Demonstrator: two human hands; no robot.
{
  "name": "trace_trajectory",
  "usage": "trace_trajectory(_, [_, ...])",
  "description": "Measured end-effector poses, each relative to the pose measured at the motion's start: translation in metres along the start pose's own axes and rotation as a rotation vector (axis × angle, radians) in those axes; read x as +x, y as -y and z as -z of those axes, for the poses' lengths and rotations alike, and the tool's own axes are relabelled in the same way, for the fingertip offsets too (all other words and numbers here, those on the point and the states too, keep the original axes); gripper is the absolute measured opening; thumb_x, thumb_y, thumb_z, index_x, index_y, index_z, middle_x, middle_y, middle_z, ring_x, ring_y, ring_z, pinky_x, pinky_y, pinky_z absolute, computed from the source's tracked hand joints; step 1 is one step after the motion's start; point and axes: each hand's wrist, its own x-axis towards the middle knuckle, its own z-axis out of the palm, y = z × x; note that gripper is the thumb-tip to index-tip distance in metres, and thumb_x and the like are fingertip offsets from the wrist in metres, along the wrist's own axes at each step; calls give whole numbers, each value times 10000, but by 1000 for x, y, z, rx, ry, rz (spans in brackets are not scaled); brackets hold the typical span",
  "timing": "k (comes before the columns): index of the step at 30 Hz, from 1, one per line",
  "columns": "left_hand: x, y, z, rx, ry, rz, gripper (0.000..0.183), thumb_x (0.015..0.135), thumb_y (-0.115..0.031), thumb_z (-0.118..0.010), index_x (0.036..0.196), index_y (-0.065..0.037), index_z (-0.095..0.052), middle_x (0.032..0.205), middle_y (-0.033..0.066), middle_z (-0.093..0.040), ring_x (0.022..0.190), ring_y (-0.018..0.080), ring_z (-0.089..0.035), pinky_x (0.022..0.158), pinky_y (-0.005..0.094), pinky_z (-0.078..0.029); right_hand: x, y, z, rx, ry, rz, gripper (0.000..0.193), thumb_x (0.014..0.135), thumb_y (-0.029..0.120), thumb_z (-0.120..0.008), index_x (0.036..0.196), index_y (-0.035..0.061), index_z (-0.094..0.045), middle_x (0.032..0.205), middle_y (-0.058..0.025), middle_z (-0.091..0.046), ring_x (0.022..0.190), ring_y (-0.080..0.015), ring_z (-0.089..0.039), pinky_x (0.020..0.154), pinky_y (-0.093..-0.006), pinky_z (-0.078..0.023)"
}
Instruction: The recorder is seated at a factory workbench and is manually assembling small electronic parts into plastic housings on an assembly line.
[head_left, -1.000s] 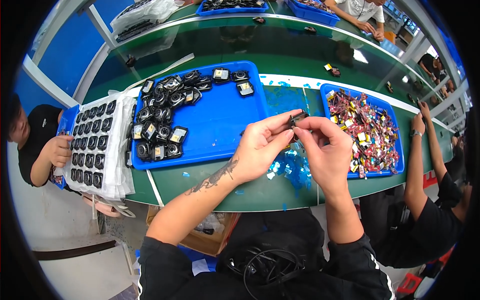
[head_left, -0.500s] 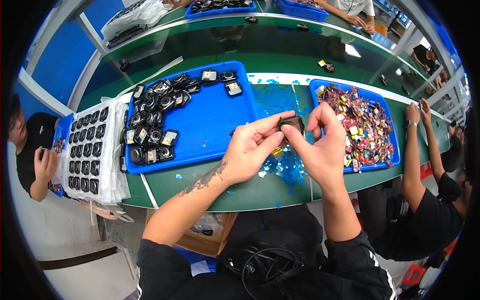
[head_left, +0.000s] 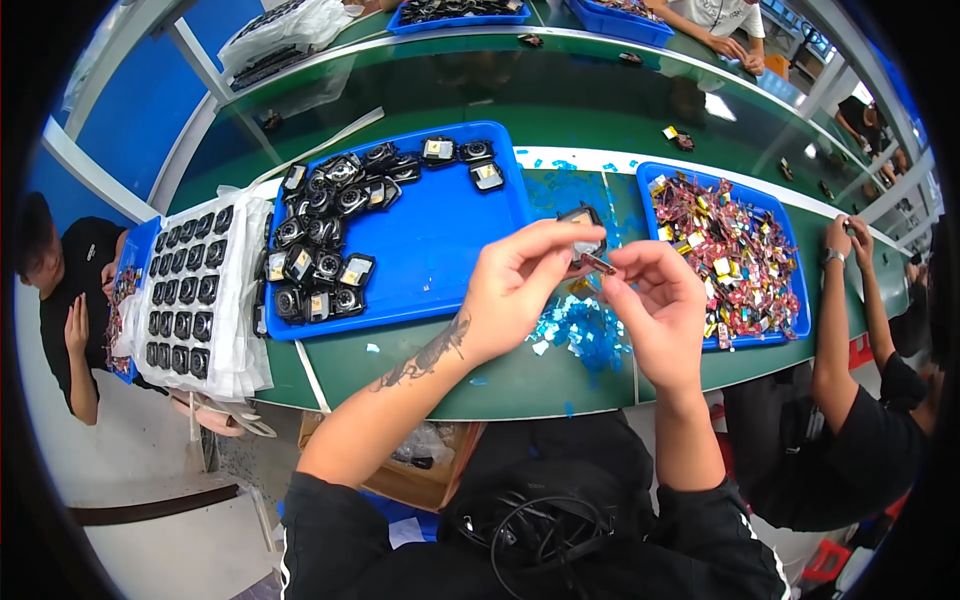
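Our left hand pinches a small dark module by its edges, fingers closed on it above the bench. Our right hand nips a thin strip at its tip. Both seem light, stiff and fragile, so we judge edge grips safest. Blue scraps lie below, between two blue trays.
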Motion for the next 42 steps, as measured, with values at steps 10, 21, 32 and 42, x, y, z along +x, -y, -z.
trace_trajectory(10, [-1, -8, -2, 783, 22, -489, 362, 782, 16, -693, 1138, -34, -654, 1122, 161, -637, 946, 300, -671, 784, 353, -562, -3, 12, 8, 273, 127, -213, 177, 888, 0, -597, 1059, -37, -626, 875, -57, -629, 784, -96, -619, 690, -245, -553])
trace_trajectory(21, [-2, -15, -5, 547, 266, -125, 193, 825, -1, -669, 1014, 1, -710, 897, 120, -692, 810, 192, -669, 726, 252, -512, -3, 14, 28, 19, 213, -164, 110, 910, 91, -637, 917, -17, -614, 845, -32, -626, 749, -55, -577, 655, -209, -494])
trace_trajectory(32, [0, -18, -1, 200, 222, 438, 153, 865, -115, -712, 905, 33, -718, 814, 73, -697, 718, 95, -630, 661, 251, -531, -4, 3, 25, 188, 150, -357, 114, 904, 124, -653, 906, 17, -612, 820, -3, -617, 715, -42, -553, 630, -197, -463])
trace_trajectory(42, [-5, -9, -12, 183, 140, 263, 229, 873, -53, -679, 1083, 36, -660, 979, 76, -683, 908, 106, -632, 800, 256, -529, -14, -5, 6, 43, -77, -116, 194, 850, -20, -675, 1018, -15, -578, 919, -45, -611, 820, -67, -585, 705, -184, -514])
